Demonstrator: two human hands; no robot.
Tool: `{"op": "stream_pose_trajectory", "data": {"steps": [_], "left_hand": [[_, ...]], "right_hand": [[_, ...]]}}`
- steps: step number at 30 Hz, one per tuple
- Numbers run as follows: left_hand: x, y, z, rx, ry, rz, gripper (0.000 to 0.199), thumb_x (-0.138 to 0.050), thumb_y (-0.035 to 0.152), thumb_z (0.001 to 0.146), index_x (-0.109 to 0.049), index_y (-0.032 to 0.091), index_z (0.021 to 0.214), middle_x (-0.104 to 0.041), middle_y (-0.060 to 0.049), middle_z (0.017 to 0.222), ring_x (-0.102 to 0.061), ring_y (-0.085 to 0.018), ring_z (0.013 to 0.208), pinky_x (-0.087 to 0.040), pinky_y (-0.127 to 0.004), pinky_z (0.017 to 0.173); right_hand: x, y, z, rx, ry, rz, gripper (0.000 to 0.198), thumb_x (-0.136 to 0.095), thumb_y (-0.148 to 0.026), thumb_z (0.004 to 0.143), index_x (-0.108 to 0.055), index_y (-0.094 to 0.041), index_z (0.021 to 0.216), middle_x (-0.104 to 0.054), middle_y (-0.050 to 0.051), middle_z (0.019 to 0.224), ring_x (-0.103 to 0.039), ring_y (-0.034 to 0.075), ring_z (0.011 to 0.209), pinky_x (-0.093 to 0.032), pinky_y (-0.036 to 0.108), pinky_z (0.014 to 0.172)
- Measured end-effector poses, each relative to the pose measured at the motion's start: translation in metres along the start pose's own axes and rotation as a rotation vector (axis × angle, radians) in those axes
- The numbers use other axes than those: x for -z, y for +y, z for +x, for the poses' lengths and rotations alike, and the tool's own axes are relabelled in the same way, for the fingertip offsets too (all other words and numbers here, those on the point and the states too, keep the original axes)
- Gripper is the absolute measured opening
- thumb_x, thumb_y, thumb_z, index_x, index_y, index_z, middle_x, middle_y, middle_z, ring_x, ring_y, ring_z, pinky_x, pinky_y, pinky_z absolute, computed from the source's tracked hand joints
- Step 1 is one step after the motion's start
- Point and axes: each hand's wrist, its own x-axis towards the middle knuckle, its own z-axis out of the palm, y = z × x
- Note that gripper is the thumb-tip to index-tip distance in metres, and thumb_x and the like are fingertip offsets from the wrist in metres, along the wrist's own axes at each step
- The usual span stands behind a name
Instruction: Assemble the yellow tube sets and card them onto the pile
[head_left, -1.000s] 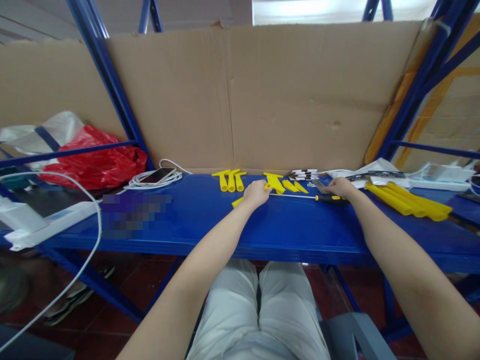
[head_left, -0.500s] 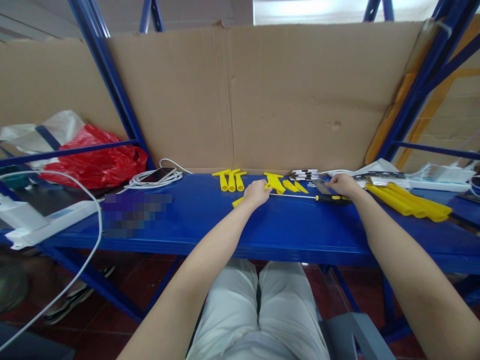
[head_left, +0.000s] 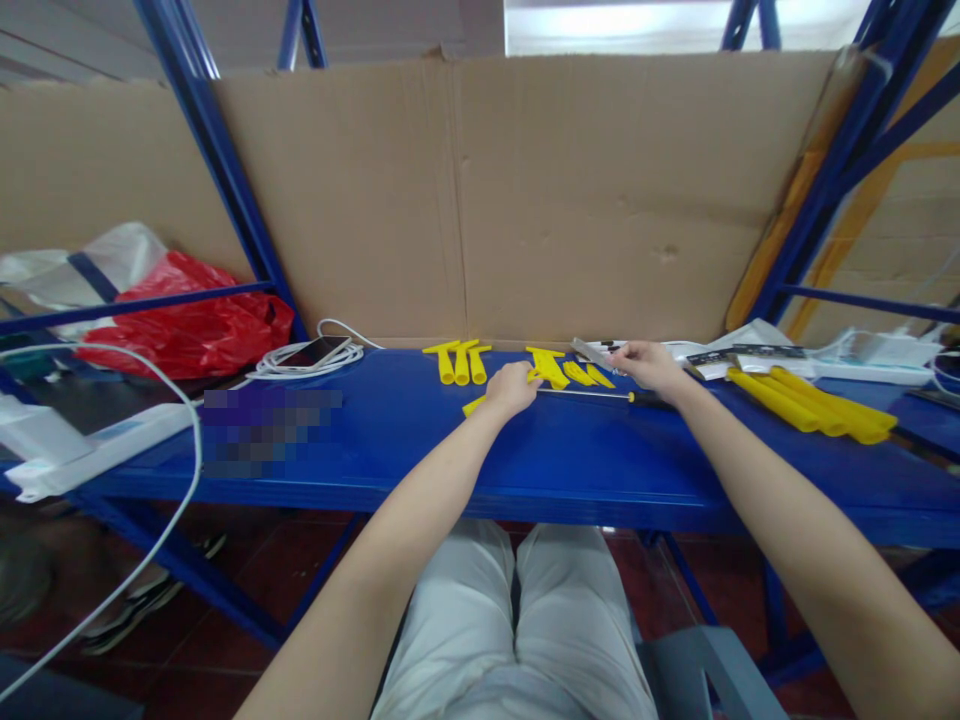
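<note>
My left hand [head_left: 512, 388] is closed around a yellow plastic handle [head_left: 474, 405], whose tube end pokes out at the lower left. My right hand [head_left: 646, 364] pinches a flat metal blade [head_left: 591, 352], raised above the table and pointing left. Between the hands lies a screwdriver [head_left: 592, 394] with a thin shaft and a black-and-yellow grip, partly under my right forearm. Just beyond my left hand rests a yellow T-shaped piece [head_left: 547, 366]. Several small yellow wedges [head_left: 585, 374] lie to its right.
Three yellow T-shaped handles [head_left: 463, 364] stand in a row at the back. Yellow tubes [head_left: 814, 402] lie at right beside white packets [head_left: 772, 362]. A coiled white cable [head_left: 311, 357], red plastic bag [head_left: 199, 310] and power strip [head_left: 105, 450] are at left. Cardboard [head_left: 525, 200] walls the back.
My right hand has moved left from beside the packets, lifting the metal blade off the table. My left hand has stayed in place on the yellow handle.
</note>
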Motion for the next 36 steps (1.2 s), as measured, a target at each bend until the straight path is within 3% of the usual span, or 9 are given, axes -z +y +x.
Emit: {"op": "stream_pose_trajectory", "data": {"steps": [6, 15, 26, 31, 36], "left_hand": [[-0.001, 0.0, 0.0, -0.017, 0.002, -0.015, 0.029, -0.052, 0.036, 0.088, -0.065, 0.021, 0.11, -0.066, -0.009, 0.115, -0.059, -0.024, 0.111, -0.046, -0.032, 0.091], [-0.001, 0.0, 0.0, -0.018, -0.005, -0.026, 0.029, -0.055, 0.036, 0.087, -0.065, 0.022, 0.11, -0.066, -0.008, 0.116, -0.059, -0.023, 0.112, -0.044, -0.031, 0.093], [0.003, 0.004, -0.004, -0.019, 0.011, -0.03, 0.027, -0.055, 0.034, 0.087, -0.065, 0.022, 0.109, -0.066, -0.008, 0.115, -0.059, -0.022, 0.111, -0.045, -0.03, 0.091], [0.004, 0.003, -0.004, -0.021, 0.024, -0.033, 0.026, -0.054, 0.033, 0.088, -0.065, 0.022, 0.109, -0.066, -0.008, 0.115, -0.059, -0.022, 0.111, -0.045, -0.031, 0.09], [0.003, 0.001, -0.002, -0.027, 0.039, -0.035, 0.026, -0.054, 0.032, 0.088, -0.064, 0.022, 0.109, -0.066, -0.008, 0.116, -0.059, -0.022, 0.111, -0.045, -0.03, 0.091]], "right_hand": [[-0.024, -0.01, -0.005, 0.032, -0.215, 0.183, 0.047, -0.069, -0.062, 0.057, -0.052, -0.018, 0.059, -0.052, -0.001, 0.052, -0.043, 0.009, 0.05, -0.033, 0.022, 0.049], [-0.029, -0.01, -0.008, -0.037, -0.291, 0.159, 0.046, -0.07, -0.06, 0.058, -0.052, -0.018, 0.062, -0.052, -0.003, 0.051, -0.042, 0.008, 0.048, -0.033, 0.022, 0.049], [-0.039, -0.019, -0.005, -0.018, -0.408, 0.099, 0.042, -0.07, -0.056, 0.063, -0.052, -0.018, 0.06, -0.053, -0.002, 0.049, -0.043, 0.008, 0.045, -0.034, 0.02, 0.045], [-0.04, -0.031, 0.006, -0.056, -0.5, 0.054, 0.031, -0.073, -0.042, 0.063, -0.053, -0.019, 0.06, -0.053, -0.003, 0.048, -0.044, 0.008, 0.043, -0.034, 0.021, 0.043], [-0.041, -0.044, 0.012, -0.136, -0.488, 0.075, 0.02, -0.073, -0.018, 0.061, -0.054, -0.019, 0.066, -0.057, -0.002, 0.054, -0.05, 0.01, 0.047, -0.036, 0.02, 0.043]]}}
